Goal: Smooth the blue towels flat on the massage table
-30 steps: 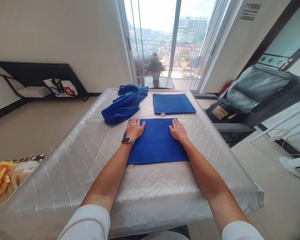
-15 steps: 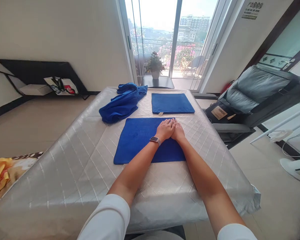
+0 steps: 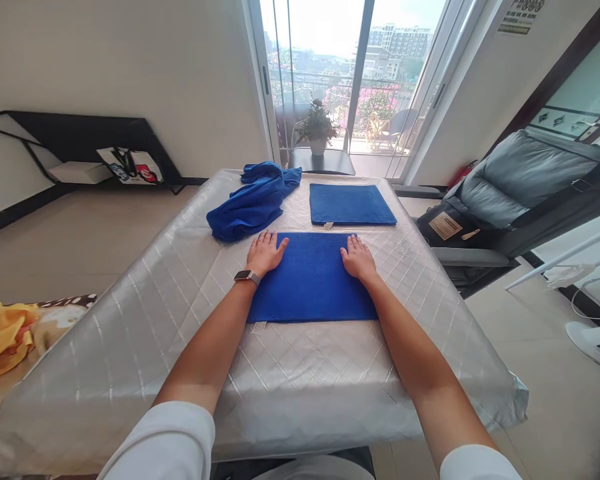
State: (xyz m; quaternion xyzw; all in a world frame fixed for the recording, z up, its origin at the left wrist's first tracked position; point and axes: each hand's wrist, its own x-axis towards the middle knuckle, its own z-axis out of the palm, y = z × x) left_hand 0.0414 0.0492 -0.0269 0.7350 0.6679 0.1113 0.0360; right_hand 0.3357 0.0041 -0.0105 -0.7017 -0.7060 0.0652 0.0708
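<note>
A folded blue towel (image 3: 313, 283) lies flat on the table in front of me, with a small white tag at its near left edge. My left hand (image 3: 266, 253), a watch on its wrist, rests open on the towel's far left corner, thumb spread. On the far right corner my right hand (image 3: 359, 258) lies palm down, fingers stretched out. Beyond it sits a second folded blue towel (image 3: 351, 205), also tagged. A crumpled blue towel (image 3: 253, 203) is heaped at the far left of the table.
A silvery quilted cover (image 3: 180, 300) drapes the table. Behind it stands a chair with a potted plant (image 3: 317, 127), before a sliding glass door. A grey recliner (image 3: 515, 180) with a black bag is to the right. Yellow cloth (image 3: 3, 337) lies at lower left.
My left hand has moved left from beside my right hand to the towel's far left corner. The right hand stays near the right corner. The towel's left side looks straighter, and its tag now shows.
</note>
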